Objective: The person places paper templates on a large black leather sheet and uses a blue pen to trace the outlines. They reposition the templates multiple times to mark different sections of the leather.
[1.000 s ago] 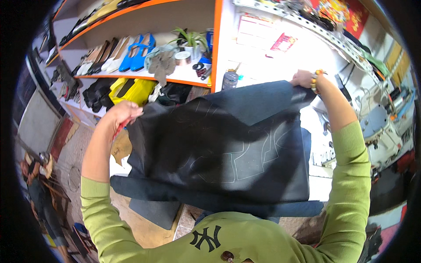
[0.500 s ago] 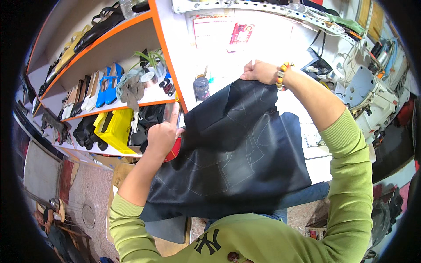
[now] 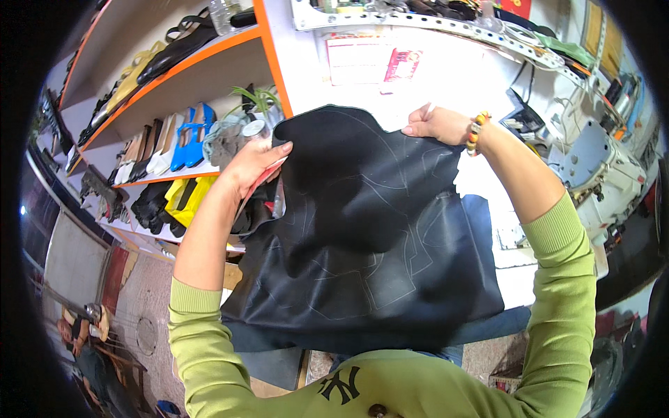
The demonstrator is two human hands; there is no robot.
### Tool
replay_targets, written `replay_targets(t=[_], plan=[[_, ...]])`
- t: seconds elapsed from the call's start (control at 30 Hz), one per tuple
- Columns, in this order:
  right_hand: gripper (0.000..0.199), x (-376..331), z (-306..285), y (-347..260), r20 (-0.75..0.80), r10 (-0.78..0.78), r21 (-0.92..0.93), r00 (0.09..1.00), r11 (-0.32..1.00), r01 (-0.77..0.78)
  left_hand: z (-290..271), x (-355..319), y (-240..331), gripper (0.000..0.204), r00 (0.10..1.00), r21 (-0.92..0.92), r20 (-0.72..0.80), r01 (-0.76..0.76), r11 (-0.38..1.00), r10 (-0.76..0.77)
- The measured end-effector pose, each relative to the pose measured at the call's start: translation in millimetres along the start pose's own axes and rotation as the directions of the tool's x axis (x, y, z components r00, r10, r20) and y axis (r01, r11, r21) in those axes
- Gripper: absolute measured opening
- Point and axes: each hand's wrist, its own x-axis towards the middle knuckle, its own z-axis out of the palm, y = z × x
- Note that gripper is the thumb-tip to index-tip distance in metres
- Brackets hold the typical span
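A large sheet of black leather (image 3: 334, 209) with pale outlines drawn on it spreads from my lap over the white tabletop (image 3: 512, 268). My left hand (image 3: 252, 167) is closed on its left edge, thumb on top, and that far left part stands raised and curved. Below this hand, a red edge shows, partly hidden; I cannot tell what it belongs to. My right hand (image 3: 439, 127) pinches the sheet's far edge, where it dips. A small white tip (image 3: 431, 107) sticks up between the right fingers. Its kind is unclear.
On the left stands an orange-edged shelf (image 3: 273, 59) with several shoes, including blue ones (image 3: 193, 137), and a potted plant (image 3: 256, 97). At the right is a grey-white machine (image 3: 603, 167). A perforated metal rail (image 3: 432, 22) with clutter runs across the back.
My left hand has moved farther away and now holds the leather's left edge. The far left part has risen, hiding the dark jar. My right hand still grips the far edge.
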Motion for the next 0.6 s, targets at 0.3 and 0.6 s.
replay_targets(t=[0.3,0.6], plan=[[0.072,-13.2,10.2,71.8,-0.366,0.254,0.185,0.895,0.963,-0.198,-40.5,-3.7,8.1,0.064,0.989,0.200,-0.132,0.090,0.976,-0.064],[0.046,-205.3,160.3,176.8,-0.300,0.488,-0.059,0.820,0.848,-0.527,-81.9,-54.7,-146.1,0.065,0.855,0.326,-0.372,0.484,0.812,-0.361]])
